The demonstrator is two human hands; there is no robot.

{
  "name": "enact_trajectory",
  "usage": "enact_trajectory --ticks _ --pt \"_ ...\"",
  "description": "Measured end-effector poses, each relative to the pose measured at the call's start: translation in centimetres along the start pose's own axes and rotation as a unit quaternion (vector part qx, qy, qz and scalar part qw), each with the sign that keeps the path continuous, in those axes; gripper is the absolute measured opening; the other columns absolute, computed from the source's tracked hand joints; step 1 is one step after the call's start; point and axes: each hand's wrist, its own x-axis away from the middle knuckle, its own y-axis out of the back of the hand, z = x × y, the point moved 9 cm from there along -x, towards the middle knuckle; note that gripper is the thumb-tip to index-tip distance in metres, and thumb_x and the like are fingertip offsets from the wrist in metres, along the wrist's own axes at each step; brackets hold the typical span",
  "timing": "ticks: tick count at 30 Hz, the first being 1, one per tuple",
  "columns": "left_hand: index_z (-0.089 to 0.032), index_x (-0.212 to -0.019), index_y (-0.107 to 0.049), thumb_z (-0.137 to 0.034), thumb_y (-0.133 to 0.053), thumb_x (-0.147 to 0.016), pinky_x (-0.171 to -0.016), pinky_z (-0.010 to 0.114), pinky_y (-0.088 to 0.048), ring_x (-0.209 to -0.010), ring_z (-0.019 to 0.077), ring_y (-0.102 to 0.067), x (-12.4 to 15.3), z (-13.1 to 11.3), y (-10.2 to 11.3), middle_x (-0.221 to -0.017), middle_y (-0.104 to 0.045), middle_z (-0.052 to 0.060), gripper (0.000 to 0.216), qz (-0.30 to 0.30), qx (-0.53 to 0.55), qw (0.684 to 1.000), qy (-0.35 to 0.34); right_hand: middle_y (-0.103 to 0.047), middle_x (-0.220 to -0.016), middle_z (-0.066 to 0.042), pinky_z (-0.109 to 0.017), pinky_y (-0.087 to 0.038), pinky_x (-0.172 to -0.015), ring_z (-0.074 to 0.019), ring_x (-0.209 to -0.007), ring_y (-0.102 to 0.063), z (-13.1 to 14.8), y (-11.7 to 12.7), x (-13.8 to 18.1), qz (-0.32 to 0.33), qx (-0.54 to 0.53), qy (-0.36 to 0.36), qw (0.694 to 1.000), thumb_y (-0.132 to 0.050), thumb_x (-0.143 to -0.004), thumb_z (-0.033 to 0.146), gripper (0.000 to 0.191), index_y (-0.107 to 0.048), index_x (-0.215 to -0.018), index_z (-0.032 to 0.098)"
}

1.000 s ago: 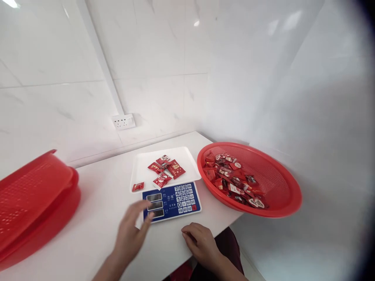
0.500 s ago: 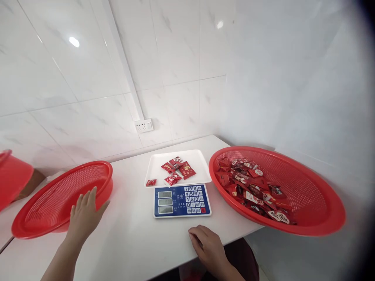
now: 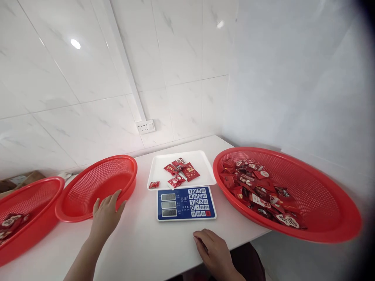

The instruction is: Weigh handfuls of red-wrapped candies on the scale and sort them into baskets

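Note:
My left hand (image 3: pixel 106 218) is at the near rim of a red perforated basket (image 3: pixel 129 168), fingers over the rim and thumb on the outer side. No packets show inside that basket. My right hand (image 3: pixel 215 249) rests at the table's front edge with fingers curled in, and nothing shows in it. Between my hands stands a digital scale (image 3: pixel 186 203) with a blue keypad. On its white tray (image 3: pixel 159 162) lie several red wrapped packets (image 3: pixel 191 172) in a cluster, with a small one (image 3: pixel 154 184) apart at the left corner.
At right, a large red basket (image 3: pixel 331 210) holds many red packets (image 3: pixel 260 191). Another red basket (image 3: pixel 38 230) with packets stands at far left, a cardboard box (image 3: pixel 26 181) behind it. A wall socket (image 3: pixel 145 126) sits above the white table (image 3: pixel 146 242).
The left-middle basket has shifted right together with my left hand. The far-left basket, raised and tilted earlier, now stands lower with packets visible. My right hand stays in place.

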Motion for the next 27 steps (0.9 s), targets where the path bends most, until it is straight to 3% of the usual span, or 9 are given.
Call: enact_trajectory --ticks 8,13,16,19,22,27 --pt "-0.016 -0.123 -0.05 -0.04 -0.038 -0.086 -0.106 0.053 -0.019 -0.108 0.0267 -0.056 1.0 -1.4 0.0 -0.111 -0.065 0.011 0.046 -0.032 0.038 0.998 -0.044 -0.066 -0.078 -0.004 -0.027 -0.049 -0.062 -0.0162 -0.069 -0.062 -1.1 -0.4 -0.3 0.058 -0.077 -0.088 0.992 -0.041 -0.089 0.025 0.02 -0.061 -0.086 0.022" --pt "-0.018 -0.123 -0.052 -0.042 -0.037 -0.086 -0.103 0.048 -0.029 -0.108 0.0256 -0.057 2.8 -2.2 -0.2 -0.115 -0.065 0.01 0.046 -0.021 0.061 0.995 -0.081 -0.067 -0.087 -0.006 -0.026 -0.05 -0.062 -0.0162 -0.074 -0.062 -1.0 1.1 -2.7 0.06 -0.101 -0.131 0.984 -0.043 -0.089 0.031 0.022 -0.061 -0.095 0.021" --pt "-0.019 -0.123 -0.053 -0.043 -0.036 -0.087 -0.1 0.046 -0.034 -0.111 0.0258 -0.056 3.8 -3.0 -0.3 -0.119 -0.062 0.01 0.046 -0.029 0.068 0.992 -0.105 -0.065 -0.094 -0.008 -0.027 -0.051 -0.064 -0.0174 -0.08 -0.061 0.0 2.7 -6.0 0.038 -0.055 -0.101 0.993 -0.042 -0.089 0.031 0.024 -0.061 -0.099 0.02" --pt "-0.022 -0.123 -0.052 -0.043 -0.037 -0.088 -0.102 0.047 -0.033 -0.115 0.0255 -0.052 4.3 -3.9 -0.1 -0.125 -0.058 0.008 0.044 -0.05 0.077 0.988 -0.125 -0.063 -0.103 -0.009 -0.035 -0.049 -0.08 -0.0214 -0.097 -0.057 1.8 3.5 -9.9 0.019 0.021 -0.039 0.999 -0.046 -0.088 0.03 0.024 -0.06 -0.105 0.021" --pt "-0.022 -0.123 -0.051 -0.039 -0.04 -0.088 -0.103 0.048 -0.032 -0.118 0.0252 -0.05 4.5 -5.2 0.5 -0.127 -0.056 0.009 0.041 -0.076 0.097 0.979 -0.163 -0.061 -0.109 -0.008 -0.04 -0.045 -0.088 -0.0237 -0.103 -0.053 3.5 2.4 -13.1 0.044 0.084 0.023 0.995 -0.054 -0.085 0.027 0.026 -0.059 -0.109 0.022" --pt "-0.02 -0.117 -0.052 -0.025 -0.047 -0.087 -0.099 0.047 -0.039 -0.122 0.0246 -0.047 5.6 -7.3 2.3 -0.123 -0.059 0.011 0.031 -0.162 0.18 0.938 -0.247 -0.061 -0.103 -0.007 -0.04 -0.046 -0.085 -0.023 -0.096 -0.053 5.3 0.3 -15.8 0.071 0.147 0.079 0.983 -0.058 -0.082 0.022 0.02 -0.062 -0.102 0.021"
